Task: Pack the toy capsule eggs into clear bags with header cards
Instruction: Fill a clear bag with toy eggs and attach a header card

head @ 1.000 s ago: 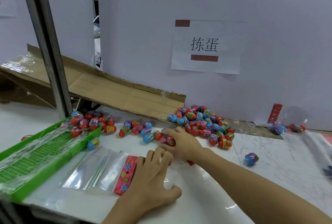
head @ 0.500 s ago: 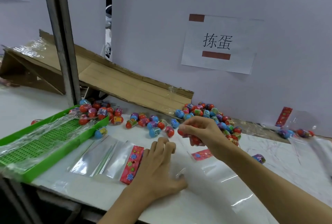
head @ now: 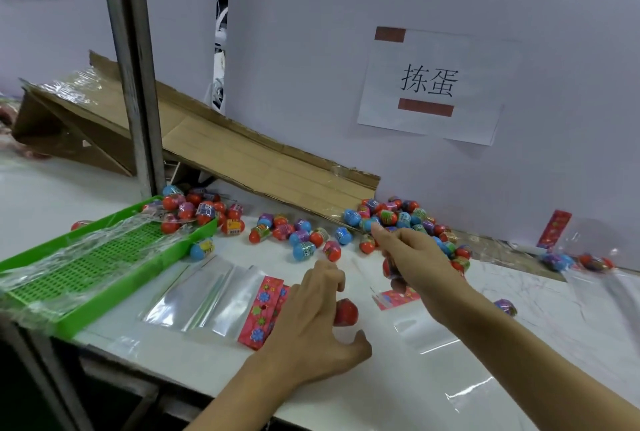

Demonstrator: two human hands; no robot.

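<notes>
On the far left of the white table point(head: 346, 396) sits a green slotted tray point(head: 79, 275), draped in crinkled clear film, with a cluster of red and blue capsule eggs point(head: 197, 211) heaped at its far corner. Behind it a cardboard ramp point(head: 242, 160) slopes down from the left, past a grey metal post point(head: 135, 84).

Just right of the tray lies a stack of clear bags point(head: 204, 299), flat, their pink flowered header cards point(head: 263, 313) toward the left hand point(head: 311, 330). That hand rests palm down on the table, fingers loosely bent over a red egg point(head: 346, 312) that peeks out beside them; I cannot tell whether they actually hold it.

More eggs are scattered in a loose row point(head: 301, 236) beyond the left hand. The right hand point(head: 415, 257) reaches across over the table, forearm stretched out, fingers curled around at least one reddish egg underneath, forefinger pointing toward the big pile of eggs point(head: 398, 219) at the ramp's foot. Below it lies another clear bag point(head: 433, 337) with a pink header. A paper sign point(head: 429, 84) is taped on the wall above.
</notes>
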